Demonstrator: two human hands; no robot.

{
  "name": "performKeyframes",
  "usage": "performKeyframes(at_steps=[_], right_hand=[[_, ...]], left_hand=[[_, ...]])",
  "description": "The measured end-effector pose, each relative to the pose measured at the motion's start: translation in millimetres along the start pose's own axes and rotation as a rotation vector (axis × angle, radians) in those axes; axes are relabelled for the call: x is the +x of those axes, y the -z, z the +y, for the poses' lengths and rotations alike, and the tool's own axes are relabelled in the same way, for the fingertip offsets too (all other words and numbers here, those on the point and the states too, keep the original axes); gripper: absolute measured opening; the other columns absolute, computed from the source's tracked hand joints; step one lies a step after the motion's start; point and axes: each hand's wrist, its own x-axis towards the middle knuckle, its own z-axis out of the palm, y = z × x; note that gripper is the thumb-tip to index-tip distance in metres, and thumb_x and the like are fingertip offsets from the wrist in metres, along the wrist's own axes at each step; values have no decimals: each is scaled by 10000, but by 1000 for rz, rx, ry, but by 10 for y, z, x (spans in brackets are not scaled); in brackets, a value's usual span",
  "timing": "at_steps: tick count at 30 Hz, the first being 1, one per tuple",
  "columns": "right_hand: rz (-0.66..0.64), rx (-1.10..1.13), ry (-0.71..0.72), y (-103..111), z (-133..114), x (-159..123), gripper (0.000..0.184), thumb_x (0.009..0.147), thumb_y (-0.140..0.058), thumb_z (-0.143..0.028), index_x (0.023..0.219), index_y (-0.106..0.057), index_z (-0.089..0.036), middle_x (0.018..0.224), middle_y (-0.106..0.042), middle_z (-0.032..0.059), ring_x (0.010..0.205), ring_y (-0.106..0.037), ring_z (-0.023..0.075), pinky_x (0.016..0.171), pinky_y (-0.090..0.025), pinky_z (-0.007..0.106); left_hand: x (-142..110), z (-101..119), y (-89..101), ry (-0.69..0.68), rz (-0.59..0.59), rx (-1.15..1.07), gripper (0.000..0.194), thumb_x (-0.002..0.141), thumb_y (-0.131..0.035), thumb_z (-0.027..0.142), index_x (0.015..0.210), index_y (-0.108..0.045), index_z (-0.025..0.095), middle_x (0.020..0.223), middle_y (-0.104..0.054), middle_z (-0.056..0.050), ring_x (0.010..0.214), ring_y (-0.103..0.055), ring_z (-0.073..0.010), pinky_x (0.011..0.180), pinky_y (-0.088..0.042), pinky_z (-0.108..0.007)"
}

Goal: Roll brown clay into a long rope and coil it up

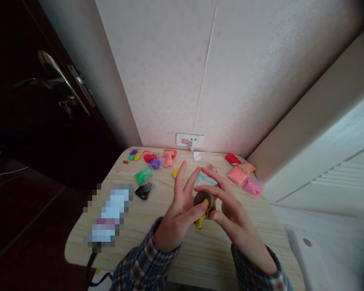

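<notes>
Between my two hands, above the middle of the table, is a rounded brown lump of modelling clay with yellow clay strips on it. A yellow piece sticks out at its lower left. My left hand presses its thumb onto the yellow part, while its index and middle fingers stretch upward. With bent fingers at the lump's top and the thumb at its lower right side, my right hand grips it. Behind the hands lie a clear wrapper with a blue edge and a bit of yellow clay.
Bags of green, black and purple clay lie at the left back, near small coloured shapes. Coral and pink packets lie at the right. A blurred-out phone with a cable rests at the left edge.
</notes>
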Motion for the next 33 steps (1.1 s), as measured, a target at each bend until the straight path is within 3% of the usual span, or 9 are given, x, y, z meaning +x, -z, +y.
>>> performKeyframes(at_steps=[3, 6, 9, 12, 16, 20, 24, 28, 33], right_hand=[[30, 51, 9, 2, 11, -7, 356, 781, -570, -516, 1066, -623, -310, 1385, -447, 26, 1321, -308, 266, 1092, -206, 465], [153, 163, -26, -16, 27, 2, 289, 780, -621, -428, 1037, -627, -297, 1217, -599, 32, 1232, -442, 250, 1060, -281, 450], [259, 265, -83, -39, 27, 14, 233, 774, -652, -337, 1001, -638, -283, 1066, -669, 25, 1112, -549, 229, 979, -393, 413], [306, 292, -103, -60, -10, 18, 156, 756, -674, -271, 911, -663, -255, 944, -702, 21, 975, -621, 206, 902, -460, 373], [335, 399, -175, -87, -63, -3, 84, 777, -651, -229, 856, -672, -247, 883, -721, 8, 839, -665, 164, 739, -525, 275], [394, 534, -201, -108, -44, -5, 94, 813, -611, -250, 888, -668, -242, 854, -731, 12, 731, -678, 149, 595, -535, 235], [531, 528, -150, -111, -7, 57, 100, 833, -586, -252, 884, -664, -216, 869, -731, 29, 841, -678, 182, 818, -522, 353], [625, 352, -65, -69, -23, 77, 128, 836, -574, -199, 920, -665, -233, 959, -721, 23, 1008, -634, 211, 968, -434, 438], [507, -108, 113, -61, -20, -29, 339, 852, -520, -152, 1151, -598, -291, 1227, -608, 22, 1193, -507, 231, 1054, -334, 497]], left_hand=[[-8, 6, -7, -12, 12, 16, 822, 752, -659, 283, 1387, -156, 419, 1514, -198, -64, 1079, -566, -189, 895, -472, -328], [-12, 16, -14, 14, 19, 210, 752, 647, -760, 263, 1297, -384, 296, 1445, -346, -92, 1096, -559, -208, 905, -468, -303], [-13, 25, -25, 76, 121, 439, 495, 676, -738, 256, 1123, -532, 203, 1207, -590, -94, 1012, -610, -196, 835, -500, -270], [-11, 42, -51, 118, 178, 546, 353, 720, -695, 291, 1033, -582, 173, 1033, -672, -77, 874, -658, -176, 703, -532, -237], [-8, 83, -78, 198, 160, 450, 278, 731, -674, 325, 911, -584, 133, 777, -700, -46, 579, -656, -125, 517, -516, -196], [5, 116, -74, 272, 98, 265, 303, 737, -644, 410, 771, -553, 122, 676, -693, -56, 468, -641, -135, 420, -487, -182], [30, 105, -47, 270, 132, 180, 329, 723, -654, 427, 781, -584, 111, 737, -709, -81, 496, -664, -160, 424, -489, -182], [41, 78, -6, 251, 278, 155, 349, 714, -668, 417, 846, -650, 94, 781, -716, -90, 599, -691, -193, 529, -540, -232], [54, 48, 0, 129, 429, 120, 312, 748, -652, 359, 922, -685, 101, 967, -705, -110, 902, -660, -243, 757, -549, -334]])
